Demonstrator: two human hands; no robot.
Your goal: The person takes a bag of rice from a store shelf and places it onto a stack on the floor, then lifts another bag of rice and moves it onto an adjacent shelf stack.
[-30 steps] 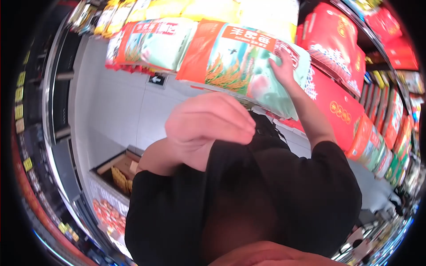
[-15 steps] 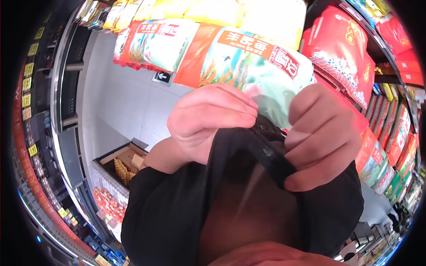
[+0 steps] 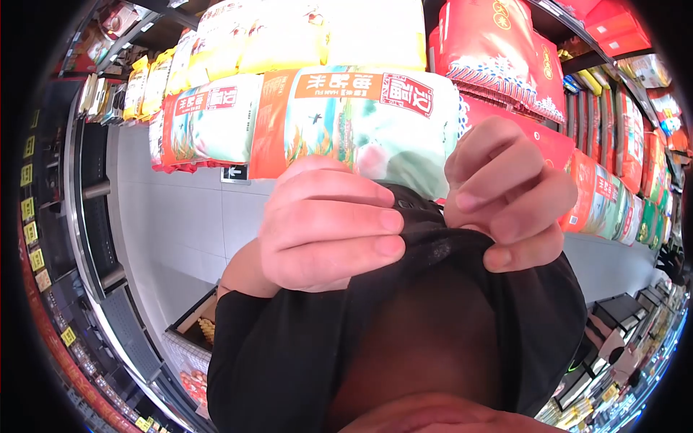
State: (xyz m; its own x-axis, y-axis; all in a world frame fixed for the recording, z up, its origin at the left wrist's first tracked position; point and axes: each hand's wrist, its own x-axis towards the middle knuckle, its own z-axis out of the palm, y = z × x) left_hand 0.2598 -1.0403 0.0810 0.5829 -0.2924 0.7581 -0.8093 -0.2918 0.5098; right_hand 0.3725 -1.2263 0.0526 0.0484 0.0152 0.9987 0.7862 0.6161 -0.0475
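Note:
I see a black buttoned shirt (image 3: 289,346) on my own body, its open neck below my face. My left hand (image 3: 332,224) is closed in a pinch on the shirt's collar edge, fingertips pointing right. Across from it, my right hand (image 3: 509,195) is curled, with thumb and fingers closed on the other side of the collar. A dark button shows on the cloth between the hands. Just beyond them lies a green, white and orange rice bag (image 3: 361,123) with Chinese print; neither hand is plainly gripping it.
Yellow bags (image 3: 281,36) and red bags (image 3: 491,47) are stacked behind. More packages fill shelves (image 3: 606,123) on the right. At left stands a dark shelf rack (image 3: 94,202) with yellow price tags, beside a pale tiled floor (image 3: 180,231). A bin (image 3: 195,325) sits low at left.
The view has tilted up, so the bins sit lower. Both hands stay at the collar; the right hand's fingers have loosened somewhat, and the collar edge has dropped from its stretched position.

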